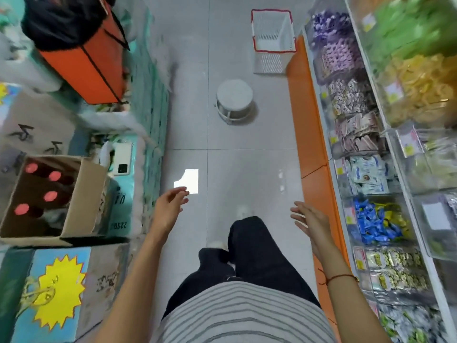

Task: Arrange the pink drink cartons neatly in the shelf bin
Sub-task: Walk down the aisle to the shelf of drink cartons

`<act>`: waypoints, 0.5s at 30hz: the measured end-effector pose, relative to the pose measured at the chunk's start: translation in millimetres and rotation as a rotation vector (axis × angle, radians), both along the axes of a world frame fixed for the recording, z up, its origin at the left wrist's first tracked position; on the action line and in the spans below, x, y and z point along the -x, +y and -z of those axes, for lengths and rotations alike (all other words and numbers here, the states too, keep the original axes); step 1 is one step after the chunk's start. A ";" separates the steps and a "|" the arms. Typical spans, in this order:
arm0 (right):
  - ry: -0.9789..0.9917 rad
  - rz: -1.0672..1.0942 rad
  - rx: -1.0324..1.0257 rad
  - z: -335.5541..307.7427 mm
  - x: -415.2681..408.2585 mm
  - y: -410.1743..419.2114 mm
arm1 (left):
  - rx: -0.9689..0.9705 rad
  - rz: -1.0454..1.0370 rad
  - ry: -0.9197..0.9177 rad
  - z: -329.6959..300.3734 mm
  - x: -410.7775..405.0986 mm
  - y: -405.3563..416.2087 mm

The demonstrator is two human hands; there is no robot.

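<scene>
No pink drink cartons show clearly in this view. An open cardboard box (81, 194) on the left holds several bottles with pink-red caps (50, 196). My left hand (170, 206) hangs over the grey floor just right of that box, fingers spread and holding nothing. Out to the right, my right hand (311, 221) is also open and bare, close to the orange base of the shelf unit (319, 174). The clear shelf bins (376, 219) on the right hold bagged snacks.
A white stool (235, 100) and a white basket with a red rim (273, 40) stand on the tiled aisle ahead. An orange bag (89, 65), a phone (122, 158) and stacked goods fill the left side. My dark trousers (247, 256) show below.
</scene>
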State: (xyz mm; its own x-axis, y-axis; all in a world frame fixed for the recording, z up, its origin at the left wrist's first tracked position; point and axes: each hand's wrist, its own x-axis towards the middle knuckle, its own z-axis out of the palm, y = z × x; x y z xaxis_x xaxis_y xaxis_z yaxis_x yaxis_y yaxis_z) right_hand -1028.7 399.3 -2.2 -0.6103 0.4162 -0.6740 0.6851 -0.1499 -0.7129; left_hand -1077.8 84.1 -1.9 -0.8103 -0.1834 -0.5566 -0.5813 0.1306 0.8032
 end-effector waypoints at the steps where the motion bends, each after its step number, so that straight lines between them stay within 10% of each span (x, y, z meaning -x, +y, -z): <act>1: -0.005 0.004 0.002 2.5 19.3 4.5 | -0.003 0.010 0.000 0.9 24.6 4.9; 15: -0.006 -0.116 -0.021 4.9 335.5 63.6 | -0.005 0.011 -0.070 15.3 303.0 68.1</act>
State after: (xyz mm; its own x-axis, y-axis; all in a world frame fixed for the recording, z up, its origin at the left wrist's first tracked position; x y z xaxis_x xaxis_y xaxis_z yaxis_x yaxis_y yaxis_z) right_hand -1364.2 462.9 -7.1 -0.6512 0.3574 -0.6695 0.7012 -0.0543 -0.7109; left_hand -1380.8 152.2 -17.2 -0.7711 -0.1718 -0.6131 -0.6348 0.1336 0.7610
